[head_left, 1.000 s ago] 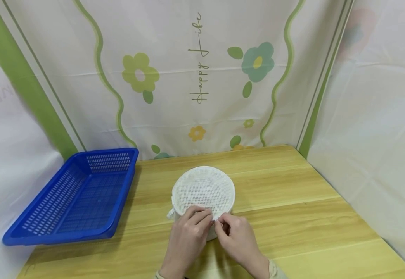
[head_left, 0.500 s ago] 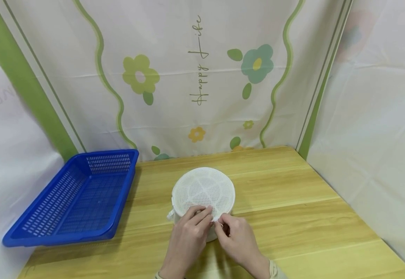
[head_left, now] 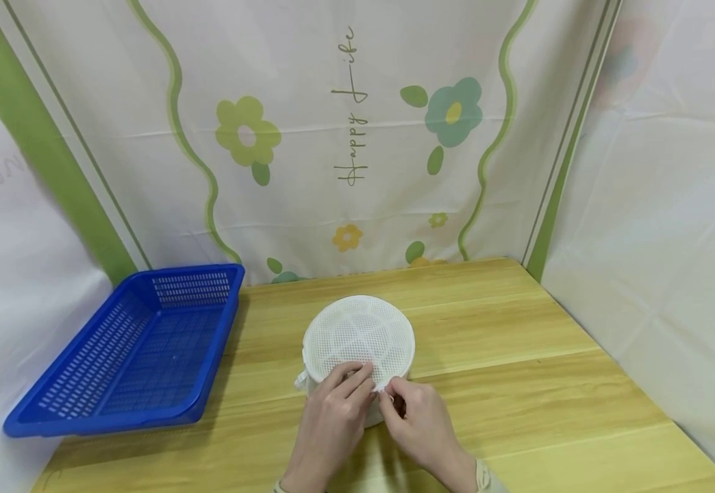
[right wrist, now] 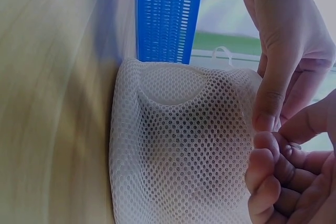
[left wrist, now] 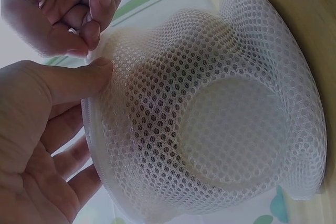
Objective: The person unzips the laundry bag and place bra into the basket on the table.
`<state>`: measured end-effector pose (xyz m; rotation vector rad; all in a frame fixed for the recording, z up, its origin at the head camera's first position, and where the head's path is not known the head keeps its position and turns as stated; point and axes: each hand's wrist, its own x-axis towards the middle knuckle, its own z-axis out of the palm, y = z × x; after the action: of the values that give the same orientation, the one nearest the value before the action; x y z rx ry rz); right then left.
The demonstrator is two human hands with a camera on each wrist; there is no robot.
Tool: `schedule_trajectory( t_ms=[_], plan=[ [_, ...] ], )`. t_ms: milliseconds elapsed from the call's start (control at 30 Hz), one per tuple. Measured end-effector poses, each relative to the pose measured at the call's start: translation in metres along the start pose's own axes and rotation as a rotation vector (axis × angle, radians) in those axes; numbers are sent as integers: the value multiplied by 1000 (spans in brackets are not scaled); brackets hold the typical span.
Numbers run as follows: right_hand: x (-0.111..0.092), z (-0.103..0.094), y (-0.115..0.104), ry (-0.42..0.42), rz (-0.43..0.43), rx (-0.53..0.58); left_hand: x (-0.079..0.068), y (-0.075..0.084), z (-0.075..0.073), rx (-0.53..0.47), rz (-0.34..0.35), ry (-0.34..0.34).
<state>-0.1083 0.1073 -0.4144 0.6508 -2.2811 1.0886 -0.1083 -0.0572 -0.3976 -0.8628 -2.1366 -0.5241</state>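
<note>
The white mesh bag [head_left: 357,332] is standing on the counter [head_left: 518,356], its round top facing up. At the bag's near rim the left hand [head_left: 335,414] is working with its grip pinching the edge, the thumb pressing on the bag's side and the fingers lying over its top. Just to the right along the bag's rim, the right hand [head_left: 424,418] is pinching a bit of edge, its grip closing fingertips against thumb. The basket [head_left: 111,420] is sitting left of the bag, and a flowered cloth [head_left: 308,164] is hanging behind it

Head view looks down — close, sideways wrist views share the mesh bag [left wrist: 205,103].
</note>
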Motion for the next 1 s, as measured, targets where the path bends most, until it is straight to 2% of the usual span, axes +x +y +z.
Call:
schedule_trajectory(
  t_ms=[600, 767, 1000],
  plan=[
    [0, 0, 0, 25, -29, 20, -1, 0, 0, 38, -12, -20],
    [0, -1, 0, 51, -72, -5, -2, 0, 0, 41, -9, -21],
    [1, -4, 0, 76, -87, -44, -2, 1, 0, 31, -43, -35]
  ],
)
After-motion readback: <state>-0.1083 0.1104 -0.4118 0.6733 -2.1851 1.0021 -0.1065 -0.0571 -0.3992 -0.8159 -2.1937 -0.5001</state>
